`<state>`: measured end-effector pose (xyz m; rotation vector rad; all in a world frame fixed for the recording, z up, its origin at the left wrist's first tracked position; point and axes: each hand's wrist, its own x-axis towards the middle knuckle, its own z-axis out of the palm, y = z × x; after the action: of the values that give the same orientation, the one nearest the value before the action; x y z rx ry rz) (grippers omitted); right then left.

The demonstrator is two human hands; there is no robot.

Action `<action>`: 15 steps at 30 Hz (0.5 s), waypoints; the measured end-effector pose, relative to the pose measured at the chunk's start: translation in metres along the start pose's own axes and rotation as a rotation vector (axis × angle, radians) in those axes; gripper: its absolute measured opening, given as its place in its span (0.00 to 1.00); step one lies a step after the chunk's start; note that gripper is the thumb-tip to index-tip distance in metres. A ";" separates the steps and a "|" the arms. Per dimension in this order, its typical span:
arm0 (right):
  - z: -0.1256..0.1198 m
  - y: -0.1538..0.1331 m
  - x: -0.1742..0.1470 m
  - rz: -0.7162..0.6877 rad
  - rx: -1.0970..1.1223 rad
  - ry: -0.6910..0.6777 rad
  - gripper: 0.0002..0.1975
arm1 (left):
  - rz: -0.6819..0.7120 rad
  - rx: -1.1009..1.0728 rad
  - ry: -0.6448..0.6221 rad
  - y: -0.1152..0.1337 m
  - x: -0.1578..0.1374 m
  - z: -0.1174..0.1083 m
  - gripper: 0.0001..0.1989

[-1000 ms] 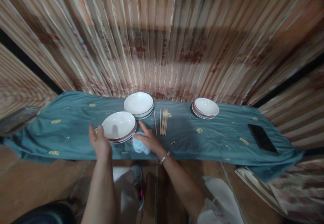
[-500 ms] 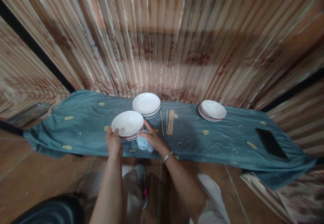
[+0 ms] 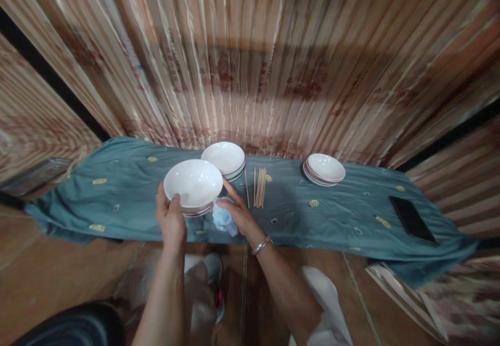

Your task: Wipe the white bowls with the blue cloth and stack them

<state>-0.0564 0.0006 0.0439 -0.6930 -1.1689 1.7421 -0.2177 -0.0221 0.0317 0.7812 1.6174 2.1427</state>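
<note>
At the left of the frame, a teal tablecloth (image 3: 128,200) with yellow pineapple prints begins and runs across to the lower right. Left of centre, the left hand (image 3: 171,215) has its thumb over the rim of a white bowl (image 3: 193,182) and its other fingers around the outside, clamped on it; the bowl sits tilted just above a stack of bowls (image 3: 197,211). Behind it, near the middle of the frame, stands a stack of white plates (image 3: 223,157). The right hand (image 3: 239,209), with a silver bracelet (image 3: 259,247) at the wrist, closes thumb and fingers on a crumpled light blue cloth (image 3: 224,218), its index finger reaching to the bowl's right side. Just right of centre lie wooden chopsticks (image 3: 260,188), one set apart; farther right, a second bowl stack (image 3: 326,169), then a black smartphone (image 3: 412,219) at the right
</note>
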 end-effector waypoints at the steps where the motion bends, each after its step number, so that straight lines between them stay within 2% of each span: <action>1: -0.003 -0.006 -0.004 0.012 0.046 0.001 0.41 | 0.020 0.004 -0.026 0.003 -0.003 0.003 0.33; 4: -0.016 -0.023 -0.020 0.016 0.131 0.048 0.44 | 0.040 0.013 -0.110 0.015 -0.018 0.017 0.33; 7: -0.039 -0.037 -0.036 -0.020 0.161 0.119 0.45 | -0.042 -0.063 -0.231 0.025 -0.042 0.037 0.34; 13: -0.085 -0.048 -0.060 -0.050 0.148 0.256 0.46 | -0.502 -0.340 -0.499 0.031 -0.091 0.079 0.47; 15: -0.100 -0.050 -0.065 -0.064 0.133 0.289 0.43 | -0.601 -0.377 -0.556 0.029 -0.100 0.090 0.49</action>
<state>0.0722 -0.0091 0.0481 -0.7873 -0.8602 1.5883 -0.0824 -0.0194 0.0556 0.5931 0.9576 1.5432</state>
